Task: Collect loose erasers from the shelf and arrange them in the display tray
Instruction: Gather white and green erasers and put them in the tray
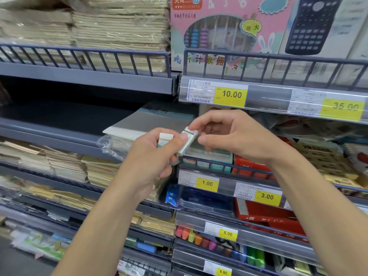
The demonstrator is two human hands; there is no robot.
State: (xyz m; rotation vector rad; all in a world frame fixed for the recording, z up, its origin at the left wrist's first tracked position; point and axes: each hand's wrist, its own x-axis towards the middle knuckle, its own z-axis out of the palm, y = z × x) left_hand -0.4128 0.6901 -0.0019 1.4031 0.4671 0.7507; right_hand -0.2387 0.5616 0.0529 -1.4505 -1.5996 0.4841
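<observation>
My left hand [151, 156] grips a white eraser [164, 139] in a teal sleeve, its top poking out above my fingers. My right hand [229, 136] pinches the upper end of a second, pale wrapped eraser [188, 141] between thumb and forefinger; my left thumb also touches it. Both hands hover just in front of the display tray [209, 161], a teal box on the shelf with rows of erasers standing in it, partly hidden behind my right hand.
A blue wire rail [225, 166] runs along the shelf front before the tray. Red boxes [251, 168] sit right of it. Stacks of wrapped notebooks [59, 164] fill the left shelves. Yellow price labels [207, 183] line the shelf edges; markers [199, 236] lie below.
</observation>
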